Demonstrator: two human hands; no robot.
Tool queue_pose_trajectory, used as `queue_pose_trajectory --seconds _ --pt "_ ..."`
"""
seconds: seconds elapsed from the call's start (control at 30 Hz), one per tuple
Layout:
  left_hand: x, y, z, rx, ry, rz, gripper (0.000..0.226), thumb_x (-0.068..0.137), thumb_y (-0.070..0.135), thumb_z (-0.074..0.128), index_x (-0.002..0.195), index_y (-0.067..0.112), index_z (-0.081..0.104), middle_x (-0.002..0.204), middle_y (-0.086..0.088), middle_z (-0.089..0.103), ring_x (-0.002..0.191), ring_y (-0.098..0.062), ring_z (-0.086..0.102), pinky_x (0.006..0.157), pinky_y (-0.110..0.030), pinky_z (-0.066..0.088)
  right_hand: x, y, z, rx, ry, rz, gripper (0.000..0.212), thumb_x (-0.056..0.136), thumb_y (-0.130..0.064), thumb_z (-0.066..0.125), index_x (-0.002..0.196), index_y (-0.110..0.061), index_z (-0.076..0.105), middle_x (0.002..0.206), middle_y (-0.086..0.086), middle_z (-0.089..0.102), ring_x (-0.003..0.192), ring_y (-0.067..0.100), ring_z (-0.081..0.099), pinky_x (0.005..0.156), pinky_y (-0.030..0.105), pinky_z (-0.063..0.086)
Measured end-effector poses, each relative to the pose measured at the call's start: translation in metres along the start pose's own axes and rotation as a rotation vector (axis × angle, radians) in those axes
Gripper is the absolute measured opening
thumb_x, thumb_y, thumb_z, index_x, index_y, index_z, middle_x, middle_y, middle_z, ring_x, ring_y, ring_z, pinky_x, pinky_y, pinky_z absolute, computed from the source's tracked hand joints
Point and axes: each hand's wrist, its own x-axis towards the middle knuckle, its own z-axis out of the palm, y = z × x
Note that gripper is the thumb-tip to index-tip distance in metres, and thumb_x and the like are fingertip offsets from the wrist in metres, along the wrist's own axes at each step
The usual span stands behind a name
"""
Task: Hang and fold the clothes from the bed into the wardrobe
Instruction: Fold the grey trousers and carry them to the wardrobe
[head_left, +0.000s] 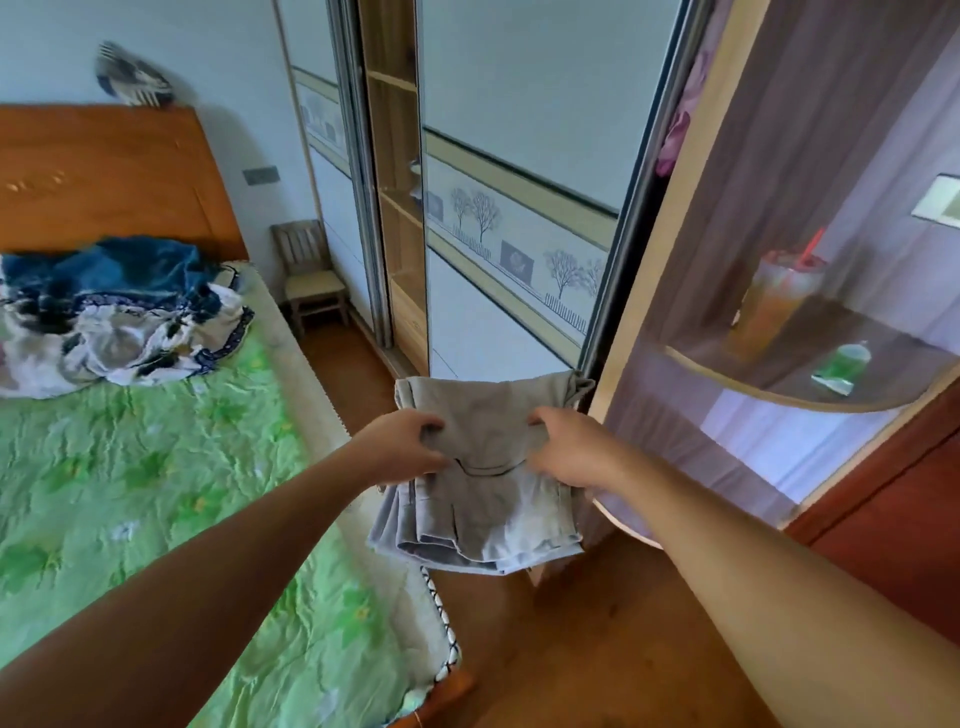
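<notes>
Running off the left and bottom edges, the bed (156, 467) is only partly seen under its green cover. The heap of blue and white clothes (119, 312) near the headboard is cut at the left edge, and single pieces in it cannot be told apart. A small wooden chair (311, 280) is set against the wall beyond the bed's far corner. A narrow gap is left between the sliding doors of the wardrobe (519, 234); wooden shelves (395, 197) are glimpsed through it, while the rest of the interior is hidden.

The folded grey garment (488, 499) is held in the air just past the bed's right edge, above the wooden floor and in front of the wardrobe door. Its long axis is pointed away from the person, toward the wardrobe, and the near end droops, so that stacked layers are shown. What kind of garment it is cannot be told.

Its left edge is gripped by the left hand (400, 447) and its right edge by the right hand (566, 447), with fingers curled into the cloth; the garment lies between them.

At the right, an orange cup (774, 306) and a green bottle (841, 364) are made out dimly on a curved shelf behind a sheer curtain.
</notes>
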Motion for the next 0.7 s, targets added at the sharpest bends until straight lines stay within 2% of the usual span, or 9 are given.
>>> queue_pose_trajectory --seconds 0.13,0.2,0.3,0.4,0.53,0.63,0.7 --pt "0.033 0.017 -0.008 -0.073 0.067 -0.119 0.065 0.083 0.031 0.072 0.144 0.019 0.053 0.140 -0.008 0.057 0.121 -0.024 0.058 0.106 -0.038 0.048 0.057 0.014 -0.036 -0.056 -0.074 -0.132 0.056 0.091 -0.022 0.062 0.145 -0.017 0.046 0.134 0.011 0.056 0.108 0.024 0.060 0.068 0.027 0.045" --pt "0.044 0.021 -0.015 -0.110 0.105 -0.172 0.065 0.083 0.030 0.072 0.144 0.017 0.053 0.139 -0.009 0.058 0.119 -0.024 0.060 0.104 -0.038 0.049 0.085 0.011 -0.052 -0.078 -0.102 -0.176 0.057 0.090 -0.022 0.062 0.144 -0.018 0.047 0.133 0.011 0.056 0.107 0.025 0.060 0.068 0.028 0.050" --pt "0.059 0.021 -0.028 -0.152 0.155 -0.242 0.063 0.085 0.025 0.072 0.145 0.014 0.052 0.138 -0.010 0.058 0.117 -0.023 0.060 0.100 -0.031 0.049 0.122 0.000 -0.067 -0.108 -0.134 -0.248 0.053 0.087 -0.025 0.062 0.139 -0.019 0.050 0.122 0.012 0.061 0.094 0.026 0.064 0.068 0.038 0.059" --pt "0.079 0.016 -0.043 -0.164 0.204 -0.294 0.062 0.086 0.024 0.071 0.144 0.014 0.053 0.138 -0.010 0.058 0.117 -0.022 0.059 0.090 -0.022 0.043 0.160 -0.013 -0.078 -0.125 -0.164 -0.301 0.052 0.089 -0.023 0.061 0.138 -0.017 0.047 0.115 0.013 0.060 0.086 0.026 0.064 0.059 0.037 0.056" --pt "0.118 -0.004 -0.064 -0.171 0.247 -0.327 0.059 0.086 0.023 0.072 0.142 0.015 0.055 0.136 -0.010 0.059 0.114 -0.023 0.059 0.089 -0.022 0.042 0.218 -0.033 -0.085 -0.138 -0.190 -0.332 0.060 0.091 -0.020 0.057 0.148 -0.018 0.039 0.129 0.012 0.053 0.094 0.025 0.061 0.063 0.035 0.057" --pt "0.160 -0.027 -0.082 -0.184 0.253 -0.340 0.059 0.086 0.022 0.072 0.141 0.013 0.055 0.136 -0.009 0.058 0.111 -0.019 0.057 0.089 -0.021 0.041 0.272 -0.053 -0.088 -0.166 -0.199 -0.346 0.058 0.091 -0.020 0.057 0.146 -0.016 0.040 0.136 0.014 0.051 0.107 0.028 0.057 0.085 0.040 0.055" --pt "0.195 -0.049 -0.098 -0.191 0.255 -0.342 0.058 0.086 0.021 0.073 0.141 0.013 0.056 0.135 -0.009 0.058 0.108 -0.018 0.056 0.088 -0.021 0.041 0.315 -0.069 -0.090 -0.179 -0.200 -0.346 0.053 0.090 -0.019 0.058 0.141 -0.015 0.044 0.132 0.015 0.052 0.106 0.029 0.057 0.090 0.044 0.054"
